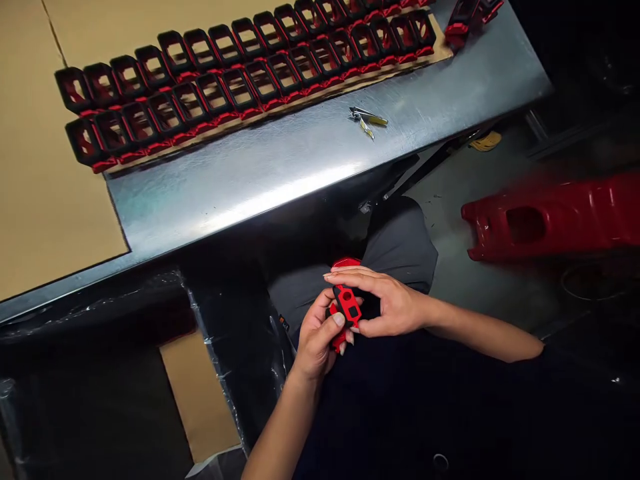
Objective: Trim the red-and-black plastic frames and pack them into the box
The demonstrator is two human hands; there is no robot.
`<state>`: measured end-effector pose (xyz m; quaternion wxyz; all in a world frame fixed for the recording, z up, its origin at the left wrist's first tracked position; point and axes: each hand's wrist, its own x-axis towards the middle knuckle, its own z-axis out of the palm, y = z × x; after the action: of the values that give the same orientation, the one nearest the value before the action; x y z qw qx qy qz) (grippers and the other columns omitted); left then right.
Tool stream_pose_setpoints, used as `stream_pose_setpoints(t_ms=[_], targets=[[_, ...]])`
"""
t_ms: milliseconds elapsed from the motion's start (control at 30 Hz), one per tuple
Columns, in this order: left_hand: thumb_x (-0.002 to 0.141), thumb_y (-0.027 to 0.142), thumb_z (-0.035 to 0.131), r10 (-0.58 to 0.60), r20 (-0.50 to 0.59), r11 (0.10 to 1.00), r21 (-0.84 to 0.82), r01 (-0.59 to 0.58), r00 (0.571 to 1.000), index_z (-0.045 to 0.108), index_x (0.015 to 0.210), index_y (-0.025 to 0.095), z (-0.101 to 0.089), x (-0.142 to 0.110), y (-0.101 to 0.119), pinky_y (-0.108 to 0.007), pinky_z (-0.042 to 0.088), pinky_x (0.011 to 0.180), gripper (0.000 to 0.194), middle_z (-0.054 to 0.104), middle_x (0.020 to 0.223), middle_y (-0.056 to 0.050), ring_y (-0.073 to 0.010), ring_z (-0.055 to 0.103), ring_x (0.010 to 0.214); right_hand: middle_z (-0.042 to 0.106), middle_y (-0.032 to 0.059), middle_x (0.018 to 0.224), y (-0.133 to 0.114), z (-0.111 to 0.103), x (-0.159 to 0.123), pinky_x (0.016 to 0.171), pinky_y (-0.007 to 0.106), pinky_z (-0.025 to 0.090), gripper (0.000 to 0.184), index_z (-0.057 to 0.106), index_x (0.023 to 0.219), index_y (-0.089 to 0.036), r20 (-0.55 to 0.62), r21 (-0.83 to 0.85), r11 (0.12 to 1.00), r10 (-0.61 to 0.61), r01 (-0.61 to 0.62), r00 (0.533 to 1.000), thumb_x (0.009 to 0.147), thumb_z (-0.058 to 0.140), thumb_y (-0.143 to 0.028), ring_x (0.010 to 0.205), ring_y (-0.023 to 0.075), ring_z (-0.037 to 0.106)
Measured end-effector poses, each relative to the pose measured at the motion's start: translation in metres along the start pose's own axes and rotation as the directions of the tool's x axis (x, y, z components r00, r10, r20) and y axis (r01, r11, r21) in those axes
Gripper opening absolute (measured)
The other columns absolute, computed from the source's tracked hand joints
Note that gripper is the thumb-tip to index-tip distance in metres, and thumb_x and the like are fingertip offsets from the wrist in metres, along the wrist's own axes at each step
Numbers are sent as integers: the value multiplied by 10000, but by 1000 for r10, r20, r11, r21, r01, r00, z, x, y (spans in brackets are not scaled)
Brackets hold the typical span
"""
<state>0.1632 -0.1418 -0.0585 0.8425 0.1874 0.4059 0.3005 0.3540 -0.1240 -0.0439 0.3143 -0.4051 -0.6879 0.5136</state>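
Note:
A red and black plastic housing (349, 304) is held between both hands above the lap. My left hand (320, 337) is closed round its lower left side, the thumb pressed on the black edge. My right hand (387, 303) grips it from the other side, fingers laid over the top and thumb at the lower edge. A round hole and a dark square opening show on its red face. Part of the piece is hidden behind the fingers. Two long rows of similar red and black plastic housings (217, 91) stand on the table beyond.
Yellow-handled nippers (368, 121) lie on the metal tabletop (240, 183). Cardboard (55, 200) covers the table's left part. A red plastic stool (560, 217) stands at the right. Black plastic sheeting (100, 393) lines a container at lower left, with a cardboard piece (200, 393) inside.

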Motion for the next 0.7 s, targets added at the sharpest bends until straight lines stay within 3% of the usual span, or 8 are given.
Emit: stream_pose_setpoints(t_ms=[133,267,333,400,467,533,700], targets=[[700,484,844,-2,22,999,44,2,1000,588,1085,213,-2,-3,0,-128,365,340,536,764,1005,-68,-45,556,427,570,103,1467,0,1,-1,1209,472,368,772,445,1515,-262,4,14,999,-39,39,999,798,718,-177,1428,240,476],[708,518,826,47,-13,994,95,-45,999,616,1071,217,-5,-6,-3,-145,348,345,516,773,942,-56,-56,544,427,537,100,1496,-2,-5,-5,1157,461,434,807,481,1484,-275,-1,135,985,104,-103,995,739,784,-207,1402,258,498],[727,493,816,115,-40,977,185,-106,993,653,1095,228,-7,-7,-4,-167,415,410,481,774,946,-43,-72,577,487,615,101,1388,-2,-11,-7,1019,393,542,631,588,1373,-239,-29,298,934,215,-197,976,768,770,-257,1280,249,596],[749,435,807,200,-57,930,325,-171,978,695,1113,243,-8,-9,-2,-213,528,581,427,777,981,-34,-118,660,644,710,89,1135,-3,-15,-8,793,285,584,393,687,1201,-187,-9,438,847,341,-303,940,836,720,-329,1016,195,688],[752,374,803,258,-61,866,457,-203,964,727,1122,253,-9,-9,1,-281,569,781,396,779,1027,-36,-185,712,846,710,56,900,-4,-17,-8,599,211,517,324,728,1064,-155,81,520,744,446,-420,891,867,693,-410,761,135,653],[726,331,813,283,-65,814,544,-204,957,746,1117,253,-10,-10,5,-335,557,890,404,780,1057,-46,-238,716,964,664,24,770,-5,-14,-6,491,179,427,358,738,957,-143,162,580,650,498,-491,852,843,716,-482,625,100,571],[705,301,811,291,-82,784,592,-189,953,745,1102,257,-12,-8,8,-355,566,868,405,775,1039,-46,-256,719,962,546,-26,636,-5,-3,-3,438,178,331,399,665,684,-144,161,681,542,545,-492,823,775,790,-512,492,50,426]])
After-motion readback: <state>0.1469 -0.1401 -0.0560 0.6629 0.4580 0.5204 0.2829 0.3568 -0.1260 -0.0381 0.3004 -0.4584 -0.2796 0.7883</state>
